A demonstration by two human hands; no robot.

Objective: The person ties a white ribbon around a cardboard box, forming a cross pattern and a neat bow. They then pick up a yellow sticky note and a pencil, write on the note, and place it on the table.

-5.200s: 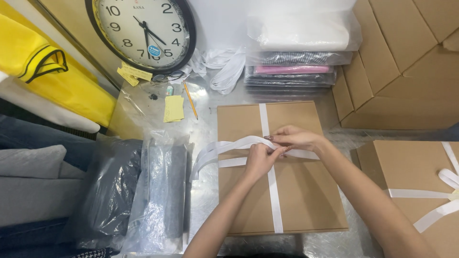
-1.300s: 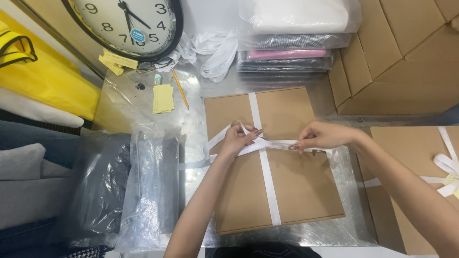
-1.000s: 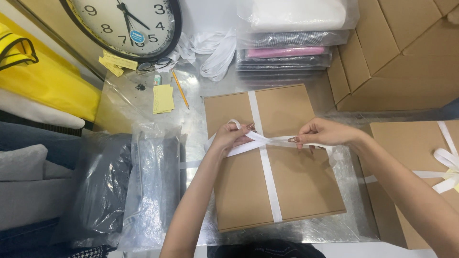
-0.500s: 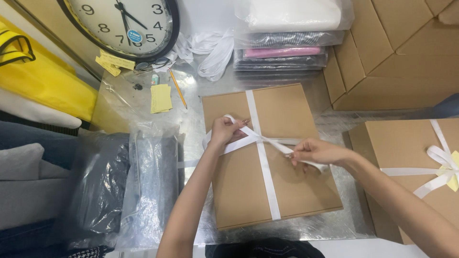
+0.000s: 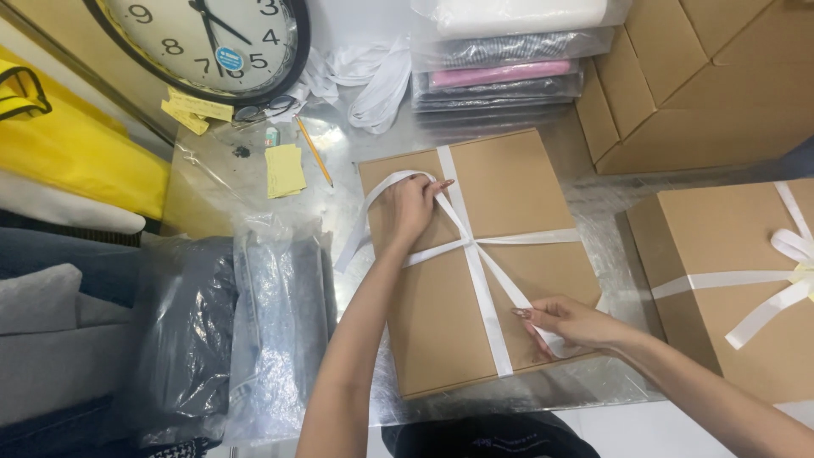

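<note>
A flat brown cardboard box (image 5: 479, 263) lies on the desk (image 5: 246, 182), crossed lengthwise and crosswise by a white ribbon (image 5: 475, 254) that meets near the middle of the lid. The person's left hand (image 5: 413, 208) rests on the far left part of the lid, its fingers (image 5: 437, 188) closed around one ribbon end, which arches in a loop just beyond the knuckles and trails off the box's left edge. The right hand (image 5: 570, 324) sits at the near right corner of the box, its fingers (image 5: 530, 315) pinching the other ribbon end, which runs taut and diagonal from the crossing down to that grip. The two hands are well apart, with the ribbon crossing between them.

Beyond the left hand, on the bare desk, lie a pad of yellow sticky notes (image 5: 284, 170) and a pencil (image 5: 313, 151), with a large round wall clock (image 5: 216, 38) leaning behind them. To the outside of the left hand, dark garments in clear plastic bags (image 5: 246, 331) are heaped at the desk's edge, next to a yellow bag (image 5: 72, 144). Beyond the box stands a stack of bagged clothing (image 5: 509, 72), with loose white ribbon (image 5: 369, 72) beside it. To the outside of the right hand sits a second brown box (image 5: 729, 280), tied with a white bow (image 5: 793, 250), and plain cartons (image 5: 704, 85) are piled behind it.
</note>
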